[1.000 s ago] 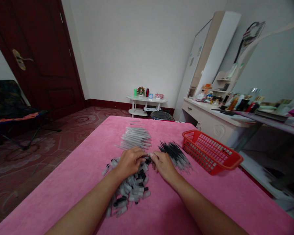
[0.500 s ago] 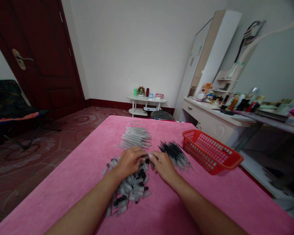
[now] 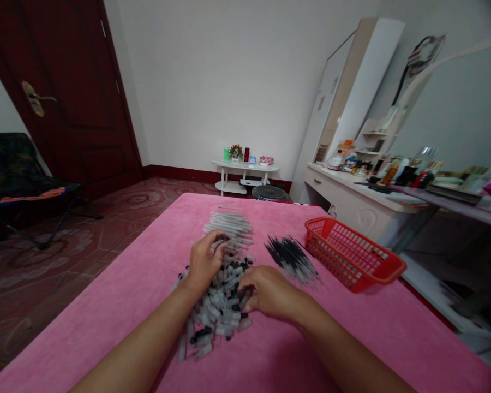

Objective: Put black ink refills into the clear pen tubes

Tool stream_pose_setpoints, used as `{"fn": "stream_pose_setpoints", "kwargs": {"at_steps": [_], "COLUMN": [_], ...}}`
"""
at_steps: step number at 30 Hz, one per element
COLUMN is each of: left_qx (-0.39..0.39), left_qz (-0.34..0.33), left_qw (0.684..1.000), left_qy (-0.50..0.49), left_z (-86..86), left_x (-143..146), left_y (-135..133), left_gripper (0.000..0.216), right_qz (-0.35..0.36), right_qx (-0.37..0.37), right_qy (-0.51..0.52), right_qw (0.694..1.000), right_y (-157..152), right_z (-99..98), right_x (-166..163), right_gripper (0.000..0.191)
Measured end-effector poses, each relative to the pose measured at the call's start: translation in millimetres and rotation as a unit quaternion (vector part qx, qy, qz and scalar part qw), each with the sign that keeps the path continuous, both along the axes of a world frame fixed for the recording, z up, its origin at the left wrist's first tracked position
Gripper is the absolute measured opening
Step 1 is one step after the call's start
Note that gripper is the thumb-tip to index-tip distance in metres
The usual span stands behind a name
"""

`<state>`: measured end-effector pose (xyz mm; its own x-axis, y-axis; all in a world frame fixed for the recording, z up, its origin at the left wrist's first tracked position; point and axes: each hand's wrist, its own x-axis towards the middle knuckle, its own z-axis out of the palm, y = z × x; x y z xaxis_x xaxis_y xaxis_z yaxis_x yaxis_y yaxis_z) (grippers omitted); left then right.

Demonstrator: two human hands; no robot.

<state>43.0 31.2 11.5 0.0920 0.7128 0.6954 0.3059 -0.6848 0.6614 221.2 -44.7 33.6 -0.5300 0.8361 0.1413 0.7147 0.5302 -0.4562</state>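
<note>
A heap of small clear and black pen caps (image 3: 221, 311) lies on the pink tablecloth (image 3: 352, 327) in front of me. Beyond it is a pile of clear pen barrels (image 3: 229, 226), and to the right a bunch of black refills (image 3: 290, 256). My left hand (image 3: 204, 259) reaches to the near edge of the clear barrels, its fingers curled over one of them. My right hand (image 3: 265, 292) rests on the right side of the cap heap, fingers bent down into the caps; what they pinch is hidden.
A red plastic basket (image 3: 352, 254) stands at the right of the table. Behind are a white dresser with bottles (image 3: 364, 191), a small white side table (image 3: 245, 174), a dark red door (image 3: 65, 93) and a folding chair (image 3: 20, 191) on the left.
My hands, which met over the far end of the cap heap, have parted. The left hand moved forward to the clear barrels; the right hand drew back onto the caps.
</note>
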Motion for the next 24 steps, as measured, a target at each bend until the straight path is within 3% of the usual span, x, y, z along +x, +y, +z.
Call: {"fn": "stream_pose_setpoints", "kwargs": {"at_steps": [5, 10, 14, 19, 21, 24], "left_qx": [-0.134, -0.232, -0.270, -0.304, -0.310, -0.314], "left_qz": [-0.053, -0.069, -0.076, -0.116, -0.127, -0.133], "left_qw": [0.960, 0.894, 0.856, 0.822, 0.817, 0.818], "left_qy": [-0.241, -0.378, -0.434, -0.466, -0.470, -0.464], "left_z": [5.1, 4.6, -1.0, -4.5, -3.5, -1.8], "left_x": [4.7, 2.3, -1.2, -2.3, -1.7, -0.1], "left_y": [5.9, 10.5, 16.6, 19.8, 18.5, 16.0], "left_gripper": [0.020, 0.037, 0.042, 0.039, 0.037, 0.035], "right_qz": [-0.001, -0.035, -0.109, -0.161, -0.173, -0.179], "right_qx": [0.030, 0.004, -0.035, -0.143, -0.160, -0.121], "right_qy": [-0.080, -0.094, 0.068, 0.342, 0.377, 0.369], "right_qw": [0.996, 0.995, 0.991, 0.915, 0.896, 0.904], "right_y": [-6.0, -8.1, 5.9, 23.9, 26.5, 28.2], "right_z": [-0.3, 7.8, 7.6, -2.6, -4.1, -3.0], "right_x": [-6.1, 1.7, 15.5, 24.6, 25.5, 26.4], "right_gripper": [0.011, 0.010, 0.010, 0.020, 0.021, 0.019]}}
